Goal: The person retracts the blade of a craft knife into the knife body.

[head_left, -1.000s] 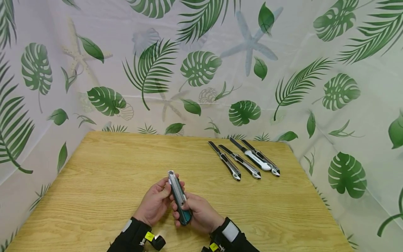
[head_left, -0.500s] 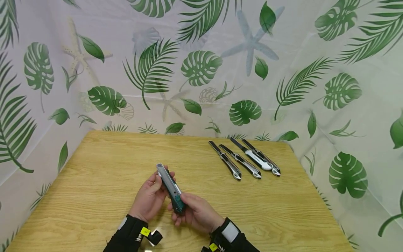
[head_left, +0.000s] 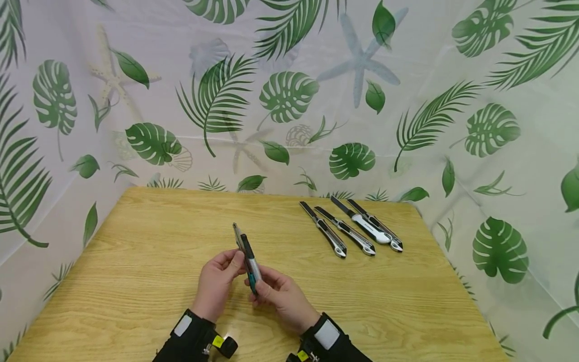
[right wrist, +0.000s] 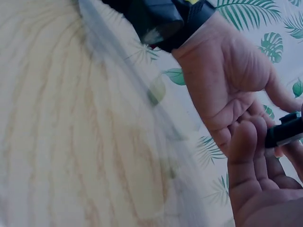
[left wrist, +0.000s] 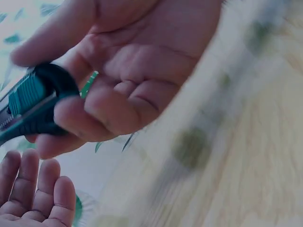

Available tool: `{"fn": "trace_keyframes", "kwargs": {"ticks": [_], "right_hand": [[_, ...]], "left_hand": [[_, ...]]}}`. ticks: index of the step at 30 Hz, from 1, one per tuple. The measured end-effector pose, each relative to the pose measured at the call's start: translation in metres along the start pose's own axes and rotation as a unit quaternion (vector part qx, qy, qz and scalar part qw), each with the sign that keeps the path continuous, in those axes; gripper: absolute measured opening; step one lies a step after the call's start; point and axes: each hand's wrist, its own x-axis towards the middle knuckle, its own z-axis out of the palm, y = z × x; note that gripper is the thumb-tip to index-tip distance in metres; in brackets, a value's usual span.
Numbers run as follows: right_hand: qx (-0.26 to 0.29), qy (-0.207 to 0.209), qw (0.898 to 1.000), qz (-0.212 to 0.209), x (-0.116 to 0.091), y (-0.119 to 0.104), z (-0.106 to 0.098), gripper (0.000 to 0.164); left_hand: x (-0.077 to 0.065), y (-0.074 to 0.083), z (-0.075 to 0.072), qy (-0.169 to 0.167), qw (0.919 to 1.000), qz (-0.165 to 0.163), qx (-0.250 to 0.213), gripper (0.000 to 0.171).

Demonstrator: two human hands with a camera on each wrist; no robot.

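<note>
A dark green and grey utility knife (head_left: 250, 264) is held above the table between both hands, seen edge-on in the head view. My left hand (head_left: 213, 286) pinches its middle, thumb against the side. My right hand (head_left: 286, 301) grips the lower end between thumb and fingers. In the left wrist view, the knife's green end (left wrist: 61, 94) sits in the right hand (left wrist: 137, 71), above the left hand's fingers (left wrist: 35, 184). The right wrist view shows the knife's dark end (right wrist: 284, 132) between the hands; its other end lies beyond the frame.
Several knives with long dark blades lie side by side at the table's right rear, among them a white-handled one (head_left: 368, 229) and a silver-and-black one (head_left: 330, 236). A leaf-patterned cloth (head_left: 289, 166) hangs behind the wooden table (head_left: 135, 281).
The knife has turned from showing its broad face to its narrow edge, and now stands steeper. My left hand has rotated with it; my right hand still holds the lower end.
</note>
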Motion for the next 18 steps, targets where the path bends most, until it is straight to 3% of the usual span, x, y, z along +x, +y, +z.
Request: {"fn": "trace_keyframes", "kwargs": {"ticks": [3, 7, 13, 18], "right_hand": [[-0.040, 0.041, 0.998, -0.024, 0.001, 0.001, 0.001, 0.050], [-0.075, 0.078, 0.994, -0.033, 0.002, 0.002, 0.000, 0.053], [-0.078, 0.079, 0.994, -0.021, 0.003, 0.003, 0.001, 0.052], [-0.087, 0.071, 0.994, -0.002, 0.003, 0.003, 0.000, 0.047]], "left_hand": [[-0.006, 0.004, 0.004, -0.008, 0.9974, 0.006, 0.072, 0.039], [-0.011, 0.011, 0.010, -0.022, 0.9917, 0.012, 0.126, 0.045], [-0.016, 0.016, 0.014, 0.004, 0.9882, 0.014, 0.152, 0.049], [-0.007, 0.021, 0.006, 0.015, 0.9810, 0.024, 0.192, 0.051]]}}
